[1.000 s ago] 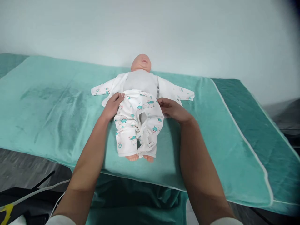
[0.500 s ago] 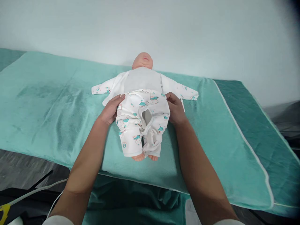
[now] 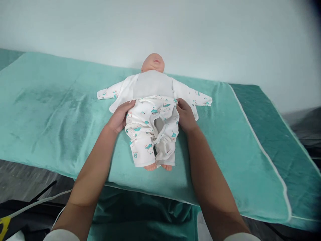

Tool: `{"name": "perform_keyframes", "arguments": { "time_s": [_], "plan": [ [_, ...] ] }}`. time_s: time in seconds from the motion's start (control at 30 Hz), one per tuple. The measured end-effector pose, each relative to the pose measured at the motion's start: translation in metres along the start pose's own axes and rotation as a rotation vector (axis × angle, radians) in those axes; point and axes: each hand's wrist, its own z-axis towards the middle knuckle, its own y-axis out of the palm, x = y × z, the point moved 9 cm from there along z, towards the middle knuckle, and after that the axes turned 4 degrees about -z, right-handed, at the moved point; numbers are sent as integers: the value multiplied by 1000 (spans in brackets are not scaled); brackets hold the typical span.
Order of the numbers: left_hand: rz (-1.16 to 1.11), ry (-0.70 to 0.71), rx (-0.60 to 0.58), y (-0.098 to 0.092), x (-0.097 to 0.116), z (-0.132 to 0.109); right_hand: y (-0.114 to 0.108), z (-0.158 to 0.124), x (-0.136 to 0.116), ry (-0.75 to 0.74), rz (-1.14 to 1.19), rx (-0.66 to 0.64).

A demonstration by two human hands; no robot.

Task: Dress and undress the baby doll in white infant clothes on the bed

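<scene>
A baby doll [image 3: 152,63] lies on its back, head toward the wall and bare feet toward me. White print baby pants [image 3: 140,134] cover its legs up to the waist, with an opening at the crotch. Its white long-sleeved top [image 3: 126,88] is spread apart at the front, baring a pale grey torso [image 3: 152,83]. My left hand [image 3: 122,115] grips the waistband side of the pants, thumb on top. On the opposite side my right hand [image 3: 185,115] holds the waistband too, its fingertips partly hidden by cloth.
A green plush cover [image 3: 62,127] lies over the long table, with a darker green strip [image 3: 276,144] at the right. Behind it stands a pale wall [image 3: 160,26]. White cables [image 3: 40,203] and a yellow object [image 3: 4,226] are at the lower left.
The doll's legs and the pants have shifted slightly to the right. My right hand has moved a little inward, and the pants' right side looks more bunched.
</scene>
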Motion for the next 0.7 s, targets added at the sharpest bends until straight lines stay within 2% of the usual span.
{"name": "perform_keyframes", "arguments": {
  "time_s": [0.37, 0.7],
  "plan": [
    [-99, 33, 140, -6, 4, 11, 11, 18, -6, -79, 109, 90],
    [-9, 30, 56, -3, 7, 16, 14, 25, 3, -28, 124, 52]
  ]
}}
